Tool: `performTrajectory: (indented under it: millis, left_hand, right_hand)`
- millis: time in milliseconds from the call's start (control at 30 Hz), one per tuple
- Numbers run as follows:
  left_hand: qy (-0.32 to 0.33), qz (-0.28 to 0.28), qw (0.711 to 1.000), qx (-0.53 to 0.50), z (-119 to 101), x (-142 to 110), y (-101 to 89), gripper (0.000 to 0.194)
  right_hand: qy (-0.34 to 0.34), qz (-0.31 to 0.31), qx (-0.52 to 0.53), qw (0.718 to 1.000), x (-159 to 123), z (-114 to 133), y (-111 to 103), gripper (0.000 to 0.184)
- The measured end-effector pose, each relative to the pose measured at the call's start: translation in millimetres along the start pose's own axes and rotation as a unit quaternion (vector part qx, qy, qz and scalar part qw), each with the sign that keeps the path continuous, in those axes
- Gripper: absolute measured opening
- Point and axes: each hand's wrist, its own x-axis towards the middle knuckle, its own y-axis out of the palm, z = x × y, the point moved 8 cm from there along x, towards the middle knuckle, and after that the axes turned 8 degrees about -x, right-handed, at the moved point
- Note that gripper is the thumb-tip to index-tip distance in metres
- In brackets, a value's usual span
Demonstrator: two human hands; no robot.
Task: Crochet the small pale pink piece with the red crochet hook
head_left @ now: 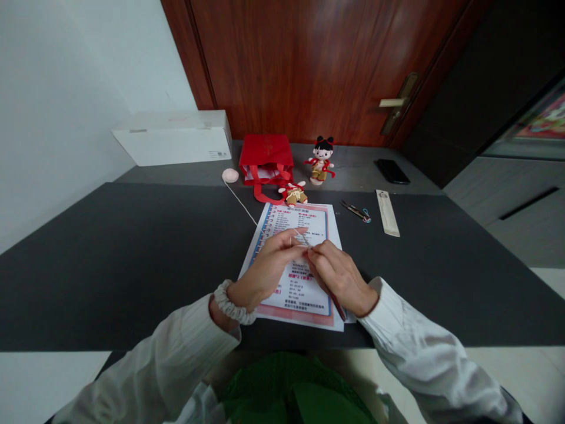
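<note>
Over the printed pattern sheet [304,318], my two hands meet at the fingertips. My right hand [338,274] is closed around a crochet hook [336,303], its dark red handle slanting down out of the fist toward me. Pale yarn [241,203] runs from a small light pink ball [230,175] across the table to my left hand [276,262]. That hand pinches the yarn with thumb and fingers, and a strand loops by the raised index finger. Any small stitched piece between the fingertips is too small to make out.
Behind the sheet lie a doll's body [295,194] in red and tan and a red bag [266,154]. A finished doll [322,160] stands beside them. Small scissors [355,211], a pale flat packet [387,213] and a black phone [392,171] lie right; a white box [176,138] sits back left.
</note>
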Motion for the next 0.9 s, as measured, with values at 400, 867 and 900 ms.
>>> performTrajectory:
  millis: [400,867,900]
  left_hand:
    - [0.191,-0.022,0.933,0.305,-46,-9,-1.1,0.010]
    - [0.012,0.036,0.999,0.012,-5,-2,3.2,0.058]
    - [0.012,0.024,1.000,0.004,-5,-2,3.3,0.061]
  right_hand:
    - [0.288,-0.054,0.361,0.885,-17,-48,5,0.012]
    - [0.266,-0.066,0.368,0.889,-11,-36,13,0.010]
    - [0.218,-0.061,0.282,0.932,-9,-29,8,0.009]
